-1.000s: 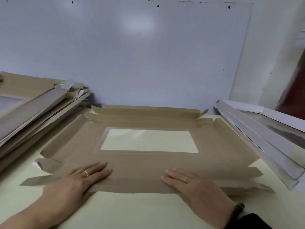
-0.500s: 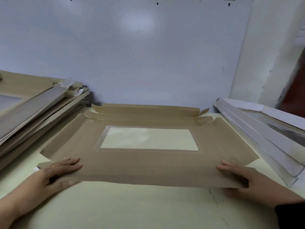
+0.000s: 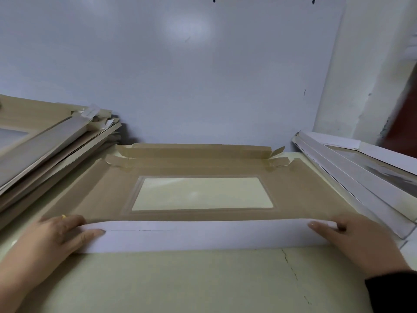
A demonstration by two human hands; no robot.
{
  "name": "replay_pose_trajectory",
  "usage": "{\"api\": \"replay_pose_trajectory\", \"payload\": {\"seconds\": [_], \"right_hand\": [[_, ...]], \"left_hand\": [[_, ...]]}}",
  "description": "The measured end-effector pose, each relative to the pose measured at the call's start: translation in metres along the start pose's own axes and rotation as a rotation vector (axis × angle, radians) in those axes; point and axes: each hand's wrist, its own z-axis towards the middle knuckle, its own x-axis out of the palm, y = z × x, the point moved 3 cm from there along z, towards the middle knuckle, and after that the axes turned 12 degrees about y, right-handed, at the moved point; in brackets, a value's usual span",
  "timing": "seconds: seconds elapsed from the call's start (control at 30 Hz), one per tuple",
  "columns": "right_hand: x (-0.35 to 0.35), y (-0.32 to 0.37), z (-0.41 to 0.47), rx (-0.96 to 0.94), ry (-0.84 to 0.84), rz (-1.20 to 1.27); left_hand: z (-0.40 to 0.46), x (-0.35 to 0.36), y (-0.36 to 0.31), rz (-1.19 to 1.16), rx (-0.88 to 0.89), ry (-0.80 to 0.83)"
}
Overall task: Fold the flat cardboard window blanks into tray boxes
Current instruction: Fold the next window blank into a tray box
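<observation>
The left hand (image 3: 61,233) is gripping the left end of the near flap (image 3: 203,236), thumb on its white face and fingers curled behind. The right hand (image 3: 347,238) is holding the right end likewise. The flap is standing raised along the near edge of the cardboard window blank (image 3: 300,195), which is lying brown side up on the pale table (image 3: 191,281), between a brown stack (image 3: 45,150) at left and a white stack (image 3: 361,177) at right.

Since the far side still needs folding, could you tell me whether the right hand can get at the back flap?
Probably yes: nothing stands between the right hand and the back flap, though it now grips the front flap.
</observation>
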Motion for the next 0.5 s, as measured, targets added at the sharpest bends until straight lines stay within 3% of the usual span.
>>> {"api": "replay_pose_trajectory", "payload": {"seconds": [0.13,0.33,0.4,0.43,0.5], "right_hand": [[-0.001,0.013,-0.001,0.104,-0.062,-0.455],[0.004,0.015,-0.003,0.191,-0.011,-0.464],[0.005,0.027,-0.003,0.101,-0.007,-0.506],[0.008,0.038,-0.003,0.016,0.017,-0.536],[0.021,0.066,-0.005,-0.259,-0.053,-0.494]], "left_hand": [[0.0,-0.011,-0.032,0.161,0.03,-0.061],[-0.005,-0.012,-0.069,0.277,0.046,-0.093],[-0.007,-0.008,-0.095,0.219,0.089,-0.066],[-0.007,-0.004,-0.111,0.156,0.109,0.031],[-0.004,0.009,-0.141,0.078,0.204,0.173]]}}
